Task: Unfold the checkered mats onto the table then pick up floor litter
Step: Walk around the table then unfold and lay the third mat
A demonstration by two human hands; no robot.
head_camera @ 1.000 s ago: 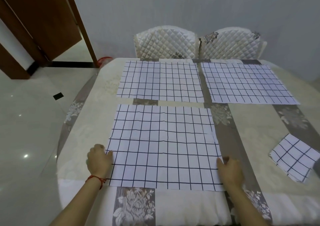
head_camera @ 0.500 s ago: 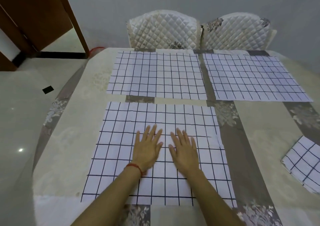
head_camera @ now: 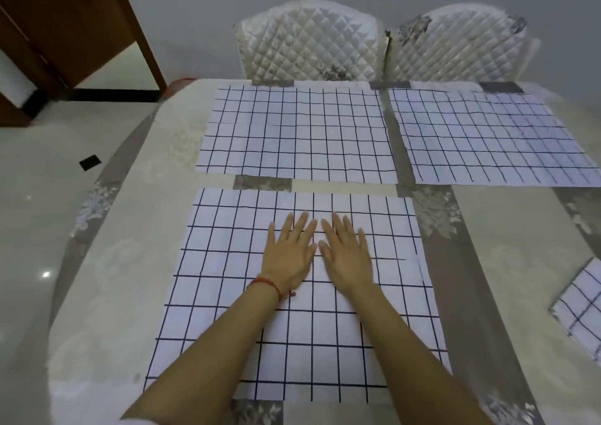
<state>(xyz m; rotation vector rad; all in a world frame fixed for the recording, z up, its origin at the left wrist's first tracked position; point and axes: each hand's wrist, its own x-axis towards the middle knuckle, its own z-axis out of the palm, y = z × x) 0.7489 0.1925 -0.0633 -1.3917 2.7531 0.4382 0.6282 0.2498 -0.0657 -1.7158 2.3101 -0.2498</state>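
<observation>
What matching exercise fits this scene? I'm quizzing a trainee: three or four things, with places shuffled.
Things:
1. folded mat
2. left hand
3. black scrap
4. quilted chairs

Places:
A. on the floor, left of the table
B. behind the table's far edge
C. flat on the near mat
D. at the table's right edge

Pairs: 1-D, 2-C, 3-A, 4-B

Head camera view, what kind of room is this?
Most likely a home dining room: a covered dining table spread with checkered mats, two quilted chairs at its far edge, and a wooden door opening onto glossy tiles.
</observation>
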